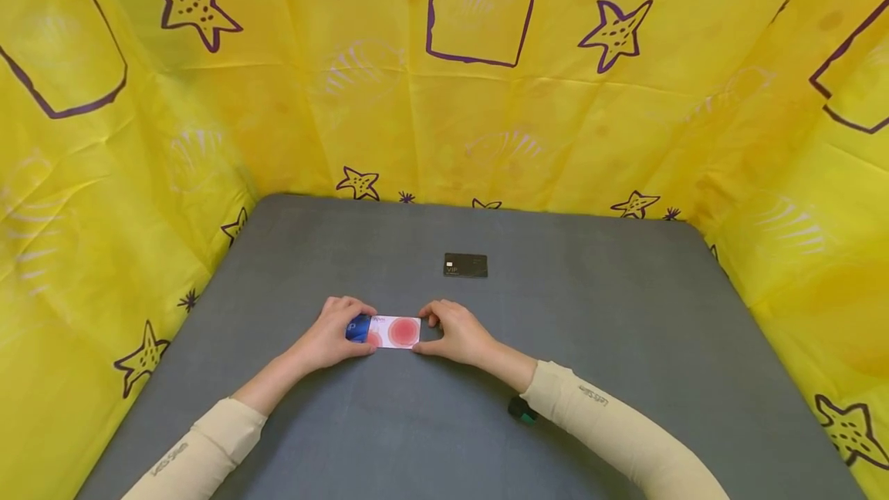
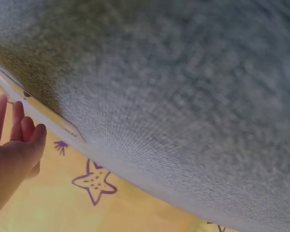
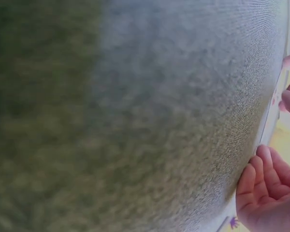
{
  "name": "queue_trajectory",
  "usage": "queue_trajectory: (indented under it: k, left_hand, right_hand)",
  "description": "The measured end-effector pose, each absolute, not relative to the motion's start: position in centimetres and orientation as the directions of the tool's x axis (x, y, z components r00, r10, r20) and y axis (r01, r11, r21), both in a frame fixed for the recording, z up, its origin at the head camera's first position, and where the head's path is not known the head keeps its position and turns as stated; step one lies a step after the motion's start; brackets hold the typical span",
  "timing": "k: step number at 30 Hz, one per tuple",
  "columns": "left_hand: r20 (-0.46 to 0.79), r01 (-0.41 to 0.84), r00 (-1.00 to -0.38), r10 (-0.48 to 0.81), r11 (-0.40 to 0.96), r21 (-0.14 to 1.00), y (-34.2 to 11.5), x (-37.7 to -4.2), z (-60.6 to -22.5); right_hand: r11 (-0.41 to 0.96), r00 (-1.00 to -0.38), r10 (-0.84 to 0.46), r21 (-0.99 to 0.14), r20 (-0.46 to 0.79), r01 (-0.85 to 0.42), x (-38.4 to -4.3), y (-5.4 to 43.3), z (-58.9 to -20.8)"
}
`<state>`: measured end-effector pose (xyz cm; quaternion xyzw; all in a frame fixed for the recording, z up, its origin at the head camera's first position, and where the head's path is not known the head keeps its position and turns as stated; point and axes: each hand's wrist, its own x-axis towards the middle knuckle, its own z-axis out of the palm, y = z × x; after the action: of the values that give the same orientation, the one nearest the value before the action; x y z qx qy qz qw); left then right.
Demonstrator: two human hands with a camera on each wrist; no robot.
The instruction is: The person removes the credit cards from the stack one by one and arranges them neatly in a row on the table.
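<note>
In the head view a white card with pink-red circles (image 1: pixel 403 332) lies low over the grey table, between both hands. A blue card (image 1: pixel 357 328) shows at its left end and seems partly covered by it. My left hand (image 1: pixel 333 336) grips the blue card, its thumb and fingertips at the edges where the two cards meet. The right hand (image 1: pixel 460 335) pinches the white card's right end between thumb and forefinger. Curled fingers of the left hand (image 2: pixel 19 145) and right hand (image 3: pixel 268 186) appear in the wrist views. Whether the cards touch the table is hard to tell.
A black card marked VIP (image 1: pixel 465 265) lies flat beyond the hands. The grey table (image 1: pixel 590 292) is bounded at the back and sides by yellow cloth (image 1: pixel 417 122) with purple starfish drawings. A small black-and-green object (image 1: pixel 522 410) shows beneath the right sleeve.
</note>
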<state>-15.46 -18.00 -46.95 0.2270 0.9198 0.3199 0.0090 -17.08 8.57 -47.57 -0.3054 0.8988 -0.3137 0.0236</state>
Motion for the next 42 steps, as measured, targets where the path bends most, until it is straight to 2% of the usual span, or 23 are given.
queue_trajectory:
  k: [12, 27, 42]
  left_hand:
    - [0.189, 0.484, -0.856, 0.481, 0.618, 0.619, -16.0, -15.9, -46.7]
    - [0.193, 0.523, -0.815, 0.546, 0.552, 0.649, -12.6, -17.9, -46.3]
    - [0.114, 0.428, -0.856, 0.505, 0.567, 0.704, -9.4, -20.1, -46.9]
  right_hand:
    - [0.549, -0.834, -0.523, -0.678, 0.178, -0.489, -17.3, 9.8, -47.3]
    - [0.541, -0.860, -0.472, -0.706, 0.194, -0.456, -17.9, 11.6, -47.9]
    - [0.548, -0.900, -0.405, -0.745, 0.159, -0.379, -18.9, 14.2, -48.6]
